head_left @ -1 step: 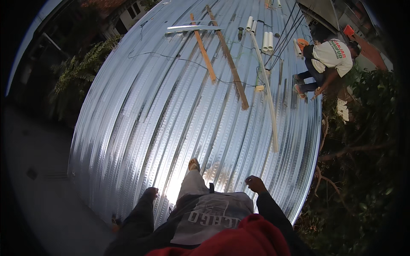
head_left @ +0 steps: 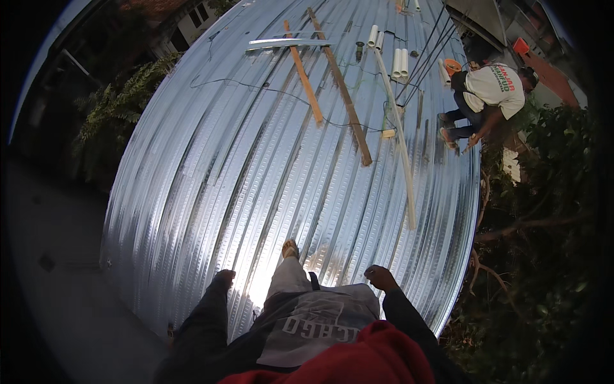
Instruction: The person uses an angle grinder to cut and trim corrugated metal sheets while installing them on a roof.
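Note:
Standing on a shiny corrugated metal roof [head_left: 211,192], I see one of my sandalled feet [head_left: 290,248] in front of me. My left hand [head_left: 224,278] hangs over the metal to the left of my leg, its fingers curled in, and I see nothing in it. On the right, my right hand [head_left: 382,278] is held above the roof in a loose fist, also with nothing visible in it. Neither hand appears to touch anything. Nearest the right hand lies the low end of a long pale strip [head_left: 403,160], farther up the roof.
Two wooden battens [head_left: 342,89], a bent metal strip [head_left: 281,43], white pipes [head_left: 400,62] and a thin cable [head_left: 294,95] lie farther up. A co-worker [head_left: 489,96] crouches at the right edge near an orange bucket [head_left: 453,66]. Trees [head_left: 543,211] stand beyond that edge.
My left hand has risen a little, away from my body. My right hand has shifted slightly left. The co-worker's hands have moved a little beside their foot.

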A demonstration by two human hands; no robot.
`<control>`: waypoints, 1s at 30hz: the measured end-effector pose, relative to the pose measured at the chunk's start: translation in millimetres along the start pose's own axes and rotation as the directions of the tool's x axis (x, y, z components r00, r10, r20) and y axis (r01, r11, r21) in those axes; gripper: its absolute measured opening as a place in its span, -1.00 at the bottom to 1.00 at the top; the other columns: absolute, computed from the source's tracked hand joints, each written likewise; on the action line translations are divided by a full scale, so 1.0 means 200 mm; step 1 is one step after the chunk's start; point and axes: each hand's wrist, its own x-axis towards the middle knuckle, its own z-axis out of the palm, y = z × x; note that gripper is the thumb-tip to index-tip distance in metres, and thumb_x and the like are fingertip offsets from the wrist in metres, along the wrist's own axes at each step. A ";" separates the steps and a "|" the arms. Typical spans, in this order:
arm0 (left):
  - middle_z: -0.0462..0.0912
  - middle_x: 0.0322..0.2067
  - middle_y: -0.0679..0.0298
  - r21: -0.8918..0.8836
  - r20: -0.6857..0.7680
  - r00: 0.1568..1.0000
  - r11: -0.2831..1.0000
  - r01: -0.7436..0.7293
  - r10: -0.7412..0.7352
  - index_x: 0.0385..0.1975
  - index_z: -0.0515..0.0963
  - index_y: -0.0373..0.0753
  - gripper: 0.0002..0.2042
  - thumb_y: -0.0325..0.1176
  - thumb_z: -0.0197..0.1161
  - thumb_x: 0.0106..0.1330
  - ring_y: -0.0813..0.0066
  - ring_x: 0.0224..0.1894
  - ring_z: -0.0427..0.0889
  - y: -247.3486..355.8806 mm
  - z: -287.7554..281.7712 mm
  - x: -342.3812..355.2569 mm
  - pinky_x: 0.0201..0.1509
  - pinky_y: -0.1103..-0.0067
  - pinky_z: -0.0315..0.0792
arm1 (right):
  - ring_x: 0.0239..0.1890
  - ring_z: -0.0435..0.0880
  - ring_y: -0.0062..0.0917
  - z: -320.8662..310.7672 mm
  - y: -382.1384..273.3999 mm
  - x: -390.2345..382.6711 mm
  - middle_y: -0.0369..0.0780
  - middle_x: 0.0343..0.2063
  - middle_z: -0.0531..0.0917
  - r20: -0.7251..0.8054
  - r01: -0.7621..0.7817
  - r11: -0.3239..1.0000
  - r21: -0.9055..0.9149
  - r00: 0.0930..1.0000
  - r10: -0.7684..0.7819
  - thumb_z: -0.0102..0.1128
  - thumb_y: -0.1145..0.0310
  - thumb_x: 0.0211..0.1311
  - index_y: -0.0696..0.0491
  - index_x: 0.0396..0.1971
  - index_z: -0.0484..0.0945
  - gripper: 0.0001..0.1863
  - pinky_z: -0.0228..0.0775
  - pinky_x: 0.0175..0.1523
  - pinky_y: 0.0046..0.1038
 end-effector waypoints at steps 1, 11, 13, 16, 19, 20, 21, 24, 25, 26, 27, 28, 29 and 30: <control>0.70 -0.26 0.20 0.390 0.042 0.916 0.838 -0.382 0.399 -0.16 0.64 -0.20 -0.76 -0.20 0.25 0.33 0.32 -0.38 0.67 0.12 -0.34 0.17 -0.34 0.30 0.53 | -0.15 0.74 -0.28 0.02 -0.18 0.06 -0.12 -0.28 0.75 0.021 0.046 0.998 0.033 0.999 -0.047 0.20 0.14 0.31 0.06 -0.17 0.68 -0.70 0.54 0.01 -0.30; 0.70 -0.29 0.31 -0.162 -0.077 0.810 0.794 -0.586 0.582 -0.07 0.65 -0.21 -0.71 -0.16 0.32 0.37 0.54 -0.34 0.62 2.62 -0.40 0.57 -0.23 0.53 0.56 | -0.41 0.72 -0.50 -0.27 -0.04 0.01 -0.16 -0.38 0.73 -0.113 -0.283 0.809 0.516 0.913 0.392 0.20 0.29 0.31 0.13 -0.20 0.63 -0.77 0.58 -0.30 -0.44; 0.68 -0.34 0.35 -0.158 -0.024 0.768 0.756 -0.635 0.640 -0.05 0.63 -0.25 -0.71 -0.21 0.33 0.38 0.58 -0.36 0.57 2.79 -0.24 0.57 -0.20 0.57 0.53 | -0.43 0.74 -0.49 -0.20 0.23 0.07 -0.19 -0.44 0.73 -0.139 -0.288 0.862 0.416 0.917 0.374 0.26 0.32 0.22 0.08 -0.31 0.69 -0.84 0.60 -0.29 -0.44; 0.69 -0.35 0.32 -0.141 0.198 0.724 0.751 -0.646 0.660 -0.03 0.65 -0.19 -0.69 -0.15 0.34 0.37 0.51 -0.29 0.62 2.92 0.23 0.63 -0.10 0.49 0.54 | -0.54 0.69 -0.46 -0.35 0.74 0.11 -0.24 -0.55 0.67 -0.001 0.121 0.945 -0.305 0.992 -0.127 0.30 0.37 0.20 0.06 -0.31 0.66 -0.89 0.56 -0.42 -0.38; 0.73 -0.21 0.07 0.325 0.262 0.675 0.595 -0.735 0.690 -0.13 0.68 -0.16 -0.75 -0.18 0.17 0.41 0.06 -0.03 0.68 2.38 0.12 0.63 0.09 0.29 0.55 | -0.51 0.67 -0.49 -0.39 0.33 0.53 -0.25 -0.50 0.68 0.251 -0.547 0.616 0.567 0.827 0.503 0.30 0.40 0.20 0.05 -0.32 0.64 -0.91 0.53 -0.45 -0.39; 0.73 -0.22 0.07 0.406 0.314 0.765 0.649 -0.644 0.562 -0.16 0.68 -0.14 -0.79 -0.24 0.16 0.38 0.04 -0.07 0.69 2.30 0.14 0.67 0.05 0.27 0.57 | -0.48 0.68 -0.50 -0.51 0.36 0.61 -0.24 -0.48 0.69 0.107 -0.426 0.626 0.654 0.870 0.481 0.30 0.36 0.24 0.07 -0.31 0.64 -0.89 0.53 -0.43 -0.41; 0.72 -0.23 0.07 0.529 0.337 0.851 0.667 -0.525 0.402 -0.18 0.69 -0.12 -0.81 -0.30 0.14 0.36 0.03 -0.12 0.69 2.18 0.07 0.69 0.00 0.26 0.59 | -0.47 0.69 -0.50 -0.62 0.28 0.75 -0.23 -0.46 0.70 0.035 -0.313 0.637 0.704 0.912 0.410 0.30 0.34 0.25 0.07 -0.30 0.64 -0.87 0.53 -0.43 -0.42; 0.72 -0.21 0.18 0.628 0.437 0.855 0.586 -0.513 0.280 -0.15 0.67 -0.12 -0.77 -0.16 0.24 0.35 0.27 -0.23 0.70 2.10 -0.12 0.80 -0.23 0.30 0.54 | -0.48 0.70 -0.53 -1.11 0.17 1.14 -0.21 -0.43 0.72 -0.249 -0.010 0.742 0.670 0.939 0.237 0.27 0.29 0.29 0.08 -0.24 0.65 -0.82 0.53 -0.39 -0.43; 0.71 -0.19 0.22 0.507 0.268 0.962 0.841 -0.191 0.056 -0.11 0.66 -0.11 -0.74 -0.12 0.25 0.36 0.32 -0.26 0.70 2.13 -0.17 0.78 -0.27 0.31 0.51 | -0.47 0.70 -0.54 -1.29 0.07 1.25 -0.21 -0.41 0.72 -0.275 -0.020 0.803 0.595 0.934 0.227 0.26 0.28 0.29 0.08 -0.23 0.66 -0.81 0.54 -0.37 -0.43; 0.71 -0.15 0.25 0.179 0.143 0.944 0.946 0.272 -0.298 -0.07 0.64 -0.08 -0.74 -0.12 0.24 0.36 0.30 -0.28 0.69 2.15 -0.12 0.69 -0.28 0.28 0.50 | -0.46 0.70 -0.54 -1.46 -0.01 1.28 -0.20 -0.39 0.73 -0.275 -0.075 0.859 0.506 0.930 0.243 0.26 0.28 0.30 0.08 -0.22 0.66 -0.80 0.54 -0.34 -0.44; 0.70 -0.08 0.29 0.033 0.161 0.941 0.954 0.297 -0.299 0.01 0.60 -0.06 -0.70 -0.10 0.22 0.37 0.30 -0.31 0.64 2.09 -0.36 0.66 -0.27 0.28 0.46 | -0.46 0.71 -0.54 -1.58 -0.21 1.40 -0.20 -0.40 0.73 -0.291 -0.020 0.865 0.502 0.938 0.190 0.25 0.27 0.31 0.08 -0.21 0.66 -0.79 0.55 -0.32 -0.44; 0.68 -0.02 0.29 0.043 0.125 0.964 0.972 0.233 -0.237 0.04 0.57 -0.07 -0.68 -0.08 0.18 0.39 0.34 -0.31 0.60 2.14 -0.33 0.65 -0.24 0.27 0.47 | -0.46 0.71 -0.54 -1.72 -0.28 1.46 -0.20 -0.40 0.73 -0.332 -0.012 0.889 0.459 0.925 0.183 0.24 0.26 0.32 0.08 -0.20 0.66 -0.79 0.55 -0.31 -0.44; 0.68 -0.04 0.23 -0.002 0.128 0.969 0.977 0.213 -0.211 0.04 0.58 -0.13 -0.64 -0.08 0.21 0.36 0.29 -0.28 0.63 2.25 -0.29 0.68 -0.32 0.31 0.48 | -0.45 0.72 -0.54 -1.86 -0.28 1.54 -0.20 -0.41 0.72 -0.375 0.017 0.905 0.425 0.913 0.159 0.23 0.26 0.33 0.08 -0.19 0.66 -0.78 0.56 -0.30 -0.44; 0.69 -0.05 0.16 -0.050 0.118 0.977 0.982 0.183 -0.176 0.04 0.59 -0.20 -0.60 -0.07 0.23 0.33 0.25 -0.26 0.67 2.36 -0.27 0.72 -0.40 0.35 0.50 | -0.44 0.72 -0.54 -1.98 -0.32 1.63 -0.20 -0.41 0.72 -0.423 0.060 0.918 0.391 0.898 0.121 0.23 0.25 0.33 0.07 -0.17 0.66 -0.78 0.56 -0.30 -0.44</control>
